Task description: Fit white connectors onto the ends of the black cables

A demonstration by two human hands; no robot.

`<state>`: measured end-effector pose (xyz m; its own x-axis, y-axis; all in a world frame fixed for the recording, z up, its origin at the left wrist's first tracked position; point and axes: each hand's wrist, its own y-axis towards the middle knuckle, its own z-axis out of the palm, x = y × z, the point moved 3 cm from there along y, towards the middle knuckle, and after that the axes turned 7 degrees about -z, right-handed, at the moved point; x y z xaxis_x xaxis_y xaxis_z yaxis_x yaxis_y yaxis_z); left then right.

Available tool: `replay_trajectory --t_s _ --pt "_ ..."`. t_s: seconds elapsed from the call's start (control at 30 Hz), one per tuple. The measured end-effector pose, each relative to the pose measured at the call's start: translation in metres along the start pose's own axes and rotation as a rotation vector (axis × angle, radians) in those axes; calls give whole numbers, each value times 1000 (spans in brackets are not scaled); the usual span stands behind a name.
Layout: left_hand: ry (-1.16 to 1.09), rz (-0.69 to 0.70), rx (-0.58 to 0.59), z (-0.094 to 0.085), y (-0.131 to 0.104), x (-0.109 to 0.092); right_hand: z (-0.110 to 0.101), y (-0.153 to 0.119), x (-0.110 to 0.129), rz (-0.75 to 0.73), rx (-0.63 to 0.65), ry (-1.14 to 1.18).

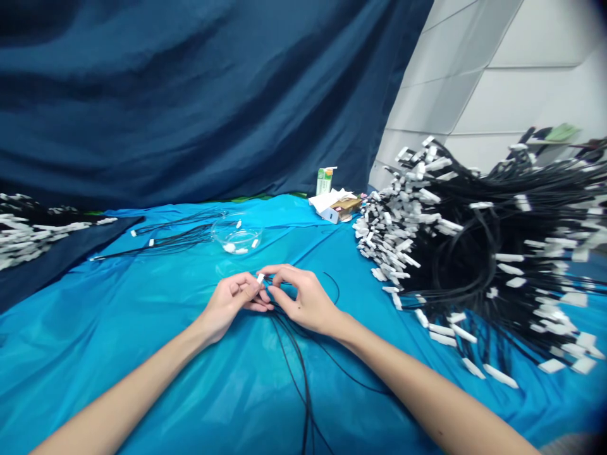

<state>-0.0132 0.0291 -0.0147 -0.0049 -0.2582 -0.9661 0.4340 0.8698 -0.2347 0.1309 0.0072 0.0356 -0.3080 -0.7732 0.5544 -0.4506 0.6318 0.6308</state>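
Observation:
My left hand pinches a small white connector between thumb and fingers, at the middle of the blue cloth. Close beside it on the right, my right hand has its thumb and fingers curled round thin black wires by the connector. These black wires hang from between the hands and run down toward the near edge. One wire loops out behind my right hand. The exact contact of the right fingertips is too small to make out.
A clear round bowl with white pieces stands beyond my hands, beside loose black wires. A big heap of white-tipped black cables fills the right; another pile lies far left. An opened box and a small carton stand behind.

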Motion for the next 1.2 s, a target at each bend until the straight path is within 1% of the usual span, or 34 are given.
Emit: replay_trajectory --t_s 0.1,0.3,0.57,0.67,0.77,0.87,0.93,1.03,1.2 --pt "-11 -17 3 1 -2 -2 -2 1 0 3 -16 37" --pt "-26 -26 9 1 -2 -3 -3 1 -1 25 -5 99" --pt "-52 -33 12 3 -1 -1 0 1 -1 50 -21 81" --pt "-81 -35 -21 2 0 -2 -3 3 -5 42 -48 -4" --pt "-124 -36 -88 -4 3 -3 -8 4 -9 -40 -53 -166" --pt "-187 -26 -173 -13 6 -5 -9 2 -11 -146 57 -365" --pt "-222 -24 -213 -18 8 -5 -8 0 -14 -166 140 -485" --pt "-242 -35 -221 -22 10 -5 -7 -2 -17 -160 195 -583" --pt "-149 -35 -204 -18 7 -7 -7 -3 -18 -136 188 -636"
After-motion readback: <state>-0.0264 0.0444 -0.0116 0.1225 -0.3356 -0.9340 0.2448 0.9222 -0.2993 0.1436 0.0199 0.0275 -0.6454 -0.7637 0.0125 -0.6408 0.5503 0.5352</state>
